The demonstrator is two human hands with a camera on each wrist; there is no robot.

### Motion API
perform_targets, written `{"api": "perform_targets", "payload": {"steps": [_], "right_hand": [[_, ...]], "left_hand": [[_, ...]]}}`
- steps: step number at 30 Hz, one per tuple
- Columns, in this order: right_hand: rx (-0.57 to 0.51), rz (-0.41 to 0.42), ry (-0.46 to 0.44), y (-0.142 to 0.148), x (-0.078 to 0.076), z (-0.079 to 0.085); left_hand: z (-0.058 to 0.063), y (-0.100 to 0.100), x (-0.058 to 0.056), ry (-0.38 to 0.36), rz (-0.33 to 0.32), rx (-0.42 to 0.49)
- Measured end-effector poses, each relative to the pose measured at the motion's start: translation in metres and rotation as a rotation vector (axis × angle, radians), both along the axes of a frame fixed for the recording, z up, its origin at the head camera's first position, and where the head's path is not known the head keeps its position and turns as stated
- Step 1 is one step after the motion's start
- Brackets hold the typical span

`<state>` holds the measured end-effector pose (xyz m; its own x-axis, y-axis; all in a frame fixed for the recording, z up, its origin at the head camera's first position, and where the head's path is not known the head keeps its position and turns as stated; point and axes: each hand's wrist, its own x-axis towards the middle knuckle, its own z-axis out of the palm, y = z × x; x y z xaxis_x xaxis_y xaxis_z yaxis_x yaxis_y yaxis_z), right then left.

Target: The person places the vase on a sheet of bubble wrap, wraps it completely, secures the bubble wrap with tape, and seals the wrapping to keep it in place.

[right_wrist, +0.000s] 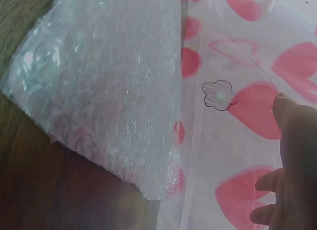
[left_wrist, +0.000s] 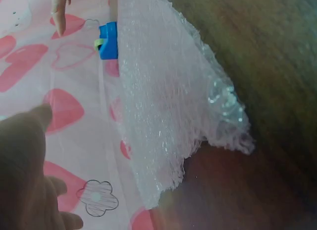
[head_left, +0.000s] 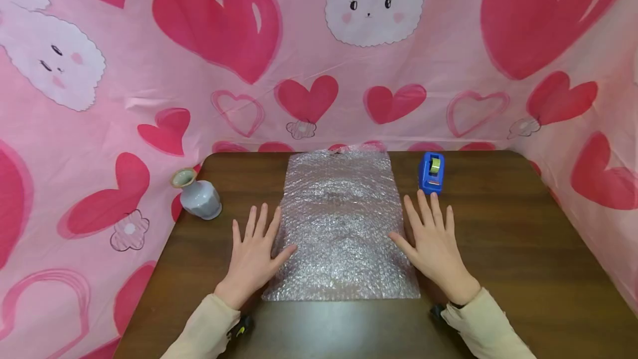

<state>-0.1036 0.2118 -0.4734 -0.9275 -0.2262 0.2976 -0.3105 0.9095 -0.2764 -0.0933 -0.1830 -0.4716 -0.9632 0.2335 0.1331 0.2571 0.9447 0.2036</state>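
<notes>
A sheet of clear bubble wrap (head_left: 344, 226) lies flat down the middle of the table, its near edge a little back from the front. Over its left edge my left hand (head_left: 255, 256) is held palm down with fingers spread. My right hand (head_left: 436, 251) is spread the same way at the right edge, its fingertips just short of a blue tape dispenser (head_left: 431, 173) with a yellowish roll. Neither hand holds anything. To the left, near the table's side edge, stands a pale grey-blue vase (head_left: 201, 199) with a brown rim.
The dark brown wooden table (head_left: 518, 248) has rounded far corners. Pink cloth (head_left: 239, 60) with hearts and rabbit faces hangs behind it and along both sides. A dark strap piece (head_left: 242, 326) shows at my left wrist.
</notes>
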Motion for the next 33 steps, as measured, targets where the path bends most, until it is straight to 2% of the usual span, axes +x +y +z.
{"api": "perform_targets", "payload": {"steps": [6, 10, 17, 22, 27, 30, 33], "right_hand": [[0.001, 0.013, -0.011, -0.004, 0.000, 0.001], [-0.021, 0.036, -0.009, -0.005, -0.001, 0.003], [-0.120, 0.085, 0.101, -0.001, -0.002, 0.009], [-0.147, 0.085, 0.122, 0.000, 0.002, 0.012], [-0.139, 0.091, 0.114, -0.001, 0.003, 0.012], [-0.137, 0.102, 0.106, -0.003, 0.003, 0.012], [-0.138, 0.114, 0.107, -0.005, 0.002, 0.011]], "left_hand": [[-0.001, -0.004, 0.006, -0.018, 0.002, -0.019], [-0.002, -0.003, 0.005, -0.005, -0.003, 0.007], [0.002, 0.003, -0.002, 0.110, -0.084, 0.134], [0.006, -0.001, -0.006, 0.226, -0.070, 0.273], [0.010, -0.026, -0.013, 0.411, 0.029, 0.451], [0.017, -0.050, -0.021, 0.534, 0.138, 0.571], [0.024, -0.074, -0.027, 0.610, 0.272, 0.704]]}}
